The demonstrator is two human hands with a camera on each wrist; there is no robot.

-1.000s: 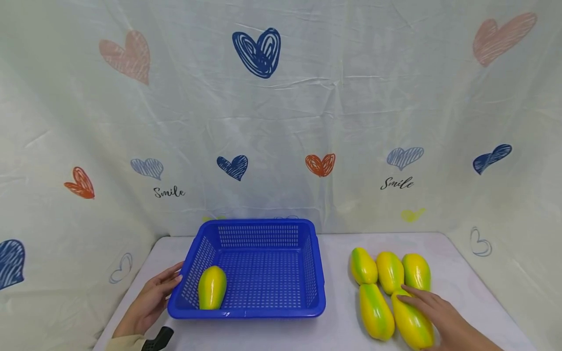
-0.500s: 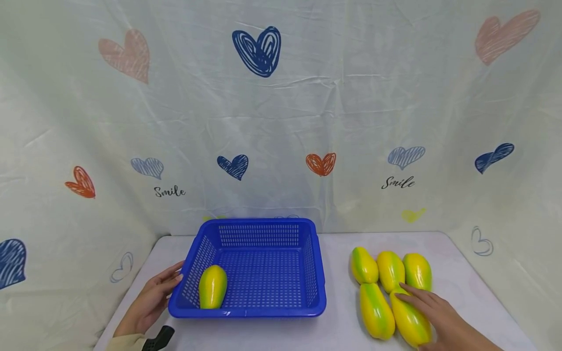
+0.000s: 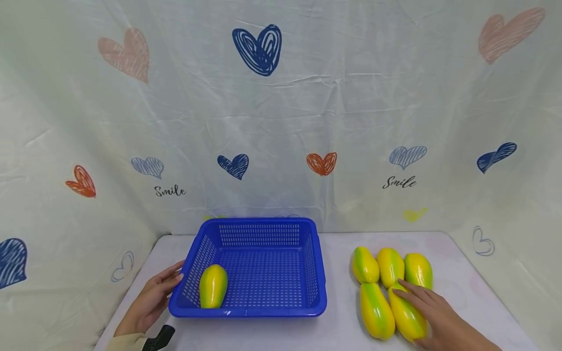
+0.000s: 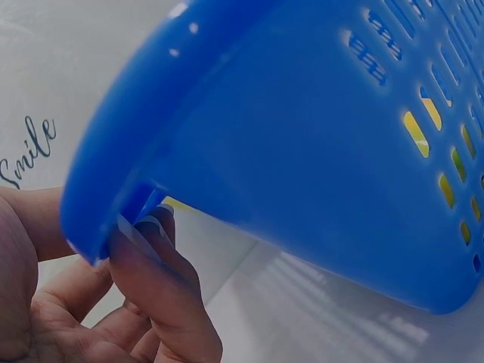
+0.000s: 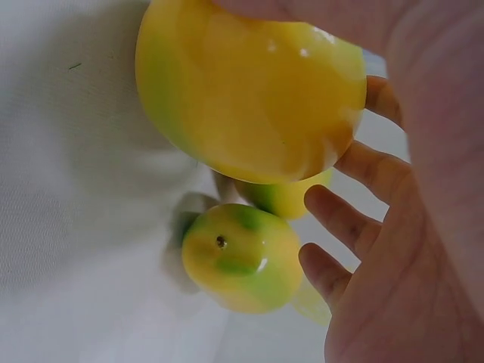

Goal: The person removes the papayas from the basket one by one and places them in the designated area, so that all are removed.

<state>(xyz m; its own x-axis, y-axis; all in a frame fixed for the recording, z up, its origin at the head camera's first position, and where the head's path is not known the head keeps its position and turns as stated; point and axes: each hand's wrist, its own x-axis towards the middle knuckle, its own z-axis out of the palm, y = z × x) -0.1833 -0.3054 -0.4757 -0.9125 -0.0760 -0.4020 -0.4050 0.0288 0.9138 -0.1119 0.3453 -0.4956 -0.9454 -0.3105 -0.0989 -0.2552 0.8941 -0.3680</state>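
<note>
In the head view a blue plastic basket (image 3: 272, 312) stands left of centre, with one yellow-green papaya (image 3: 213, 286) lying inside at its left. My left hand (image 3: 151, 298) is at the basket's left side; the left wrist view shows its curled fingers (image 4: 162, 295) holding the underside of the rim. At the right, my right hand (image 3: 441, 317) grips the near-right papaya (image 3: 406, 312), thumb on one side and fingers on the other. The right wrist view shows this papaya (image 5: 242, 98) close up, partly covered by the thumb.
Several other papayas lie beside the held one: a near-left papaya (image 3: 376, 312), and a back row with a left (image 3: 365, 264), a middle (image 3: 390, 266) and a right papaya (image 3: 418, 269). A white table (image 3: 338, 292) bears everything; a heart-printed curtain (image 3: 281, 117) hangs behind.
My right hand and its papaya have shifted slightly left and away from me, against the neighbouring fruit. The middle back papaya has moved a little farther back. My left hand and the basket stay put.
</note>
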